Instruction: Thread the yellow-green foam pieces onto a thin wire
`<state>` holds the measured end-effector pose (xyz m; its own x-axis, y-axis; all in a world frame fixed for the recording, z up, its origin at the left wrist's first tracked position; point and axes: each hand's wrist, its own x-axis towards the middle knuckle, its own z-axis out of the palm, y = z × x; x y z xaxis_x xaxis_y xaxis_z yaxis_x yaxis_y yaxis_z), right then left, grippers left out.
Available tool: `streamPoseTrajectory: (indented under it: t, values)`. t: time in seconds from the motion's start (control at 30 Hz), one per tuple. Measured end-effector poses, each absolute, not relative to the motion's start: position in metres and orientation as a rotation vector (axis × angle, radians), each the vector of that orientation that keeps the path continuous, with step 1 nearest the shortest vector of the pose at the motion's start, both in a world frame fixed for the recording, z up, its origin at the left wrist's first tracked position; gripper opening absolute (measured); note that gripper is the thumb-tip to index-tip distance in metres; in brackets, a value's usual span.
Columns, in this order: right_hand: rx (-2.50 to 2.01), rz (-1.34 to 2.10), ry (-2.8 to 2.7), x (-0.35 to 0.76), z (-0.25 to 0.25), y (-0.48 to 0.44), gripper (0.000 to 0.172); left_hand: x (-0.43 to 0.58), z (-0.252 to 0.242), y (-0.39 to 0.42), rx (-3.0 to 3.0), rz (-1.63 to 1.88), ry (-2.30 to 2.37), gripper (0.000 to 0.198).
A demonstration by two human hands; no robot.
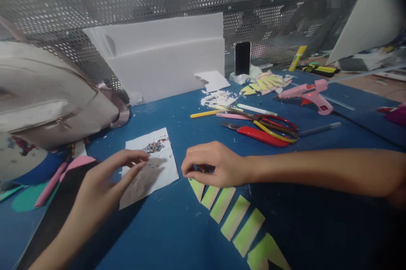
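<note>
My left hand (109, 177) hovers over a white sheet of paper (165, 164), its thumb and fingers curved and a little apart with nothing visible between them. On that paper lies a small heap of multicoloured glitter flakes (155, 146). My right hand (218, 162) is closed in a pinch just right of the paper; what its fingertips hold, if anything, is too small to make out. Right below it, a row of yellow-green strips (226, 206) runs diagonally towards the front edge of the view. The strips' upper end meets the right fingertips.
Scissors (269, 122), a red utility knife (263, 135) and a yellow marker (203, 114) lie beyond my right hand. Farther right stands a pink glue gun (312, 94). White scraps (220, 98) and a phone (242, 59) are behind. A pale backpack (47, 92) fills the left.
</note>
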<state>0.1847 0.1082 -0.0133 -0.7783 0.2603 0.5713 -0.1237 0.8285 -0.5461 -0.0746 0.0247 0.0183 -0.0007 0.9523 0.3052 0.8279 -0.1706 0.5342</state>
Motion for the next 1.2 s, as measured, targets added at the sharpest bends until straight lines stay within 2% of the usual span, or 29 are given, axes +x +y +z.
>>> streamPoseTrajectory:
  t: [0.1, 0.23, 0.83, 1.2]
  values:
    - [-0.113, 0.797, -2.328, 0.185, -0.013, 0.108, 0.008, -0.1, 0.018, 0.04, 1.952, 0.718, 2.002, 0.032]
    - [-0.109, 0.811, -2.327, 0.185, -0.013, 0.108, 0.007, -0.12, 0.011, 0.048, 1.891, 0.55, 2.006, 0.032]
    - [-0.097, 0.786, -2.342, 0.185, -0.014, 0.108, 0.008, -0.126, 0.007, 0.049, 2.106, 0.566, 1.859, 0.023]
    - [-0.109, 0.783, -2.347, 0.185, -0.013, 0.107, 0.008, -0.122, 0.008, 0.043, 1.936, 0.618, 1.979, 0.029]
